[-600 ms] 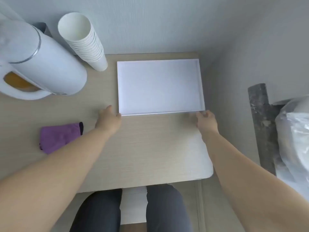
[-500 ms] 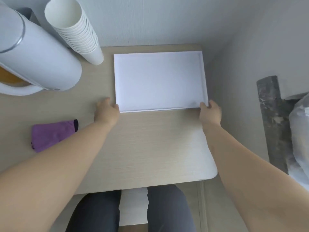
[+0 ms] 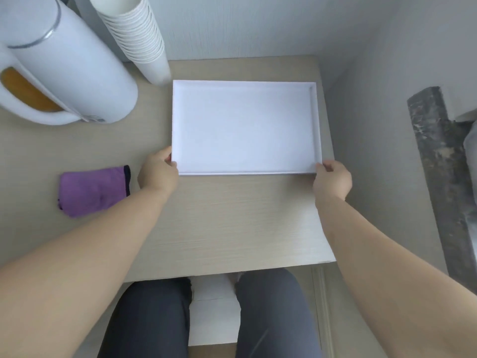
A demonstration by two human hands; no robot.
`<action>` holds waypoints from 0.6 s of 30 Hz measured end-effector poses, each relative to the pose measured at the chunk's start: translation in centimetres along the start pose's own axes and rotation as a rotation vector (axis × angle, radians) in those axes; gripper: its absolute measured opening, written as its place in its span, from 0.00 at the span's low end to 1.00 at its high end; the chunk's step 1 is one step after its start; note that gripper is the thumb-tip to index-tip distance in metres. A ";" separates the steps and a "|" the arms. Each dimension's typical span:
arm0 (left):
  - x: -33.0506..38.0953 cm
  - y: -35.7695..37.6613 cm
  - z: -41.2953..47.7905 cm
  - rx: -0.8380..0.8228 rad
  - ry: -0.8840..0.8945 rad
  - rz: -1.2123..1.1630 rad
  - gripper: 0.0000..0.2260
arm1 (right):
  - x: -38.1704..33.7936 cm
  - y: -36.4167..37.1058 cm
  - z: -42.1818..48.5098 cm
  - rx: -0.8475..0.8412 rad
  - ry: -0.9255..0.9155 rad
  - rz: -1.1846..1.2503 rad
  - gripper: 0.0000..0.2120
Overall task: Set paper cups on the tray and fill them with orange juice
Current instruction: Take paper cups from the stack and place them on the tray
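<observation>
- The table [image 3: 232, 228] is pale wood-grain laminate with fine lines running left to right. Its far edge meets a light grey wall, and a second grey wall closes the right side.
- A white rectangular tray [image 3: 245, 125] lies flat on the far right part of the table, its long side facing the person. It is matte and smooth with a low raised rim, and nothing is in it.
- The left hand [image 3: 158, 171] grips the tray's near left corner with curled fingers. The right hand [image 3: 333, 179] pinches the near right corner. The 2 hands sit well apart, 1 at each end of the near rim.
- A tall leaning stack of white paper cups [image 3: 139, 40] stands just beside the tray's far left corner, its ribbed rims nested closely.
- A large white cylindrical jug [image 3: 72, 73] stands at the far left, glossy, with a thin silver band. An orange patch shows inside its handle loop.
- A folded purple cloth [image 3: 93, 189] with a dark edge lies soft and flat on the near left of the table.
- A dark mottled post [image 3: 438, 164] stands to the right, off the table.
</observation>
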State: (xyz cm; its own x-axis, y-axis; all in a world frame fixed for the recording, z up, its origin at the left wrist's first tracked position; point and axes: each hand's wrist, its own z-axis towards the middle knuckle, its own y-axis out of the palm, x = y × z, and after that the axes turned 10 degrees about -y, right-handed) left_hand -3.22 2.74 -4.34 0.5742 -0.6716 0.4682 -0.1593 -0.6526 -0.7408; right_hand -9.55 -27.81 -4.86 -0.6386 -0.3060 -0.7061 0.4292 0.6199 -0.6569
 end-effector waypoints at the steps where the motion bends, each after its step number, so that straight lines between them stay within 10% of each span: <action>1: -1.0 -0.5 -0.7 0.008 0.008 0.005 0.19 | 0.3 -0.2 -1.4 -0.003 -0.001 0.007 0.11; 18: -14.9 -2.1 -7.8 0.012 -0.010 0.048 0.19 | 7.1 -1.5 -14.0 -0.144 -0.025 -0.105 0.12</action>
State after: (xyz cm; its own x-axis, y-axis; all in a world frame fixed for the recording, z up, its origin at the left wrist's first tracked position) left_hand -17.71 11.43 -6.02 0.5741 -0.6983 0.4275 -0.1768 -0.6155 -0.7681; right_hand -23.67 -20.78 -5.17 -0.6581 -0.3913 -0.6432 0.2638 0.6803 -0.6838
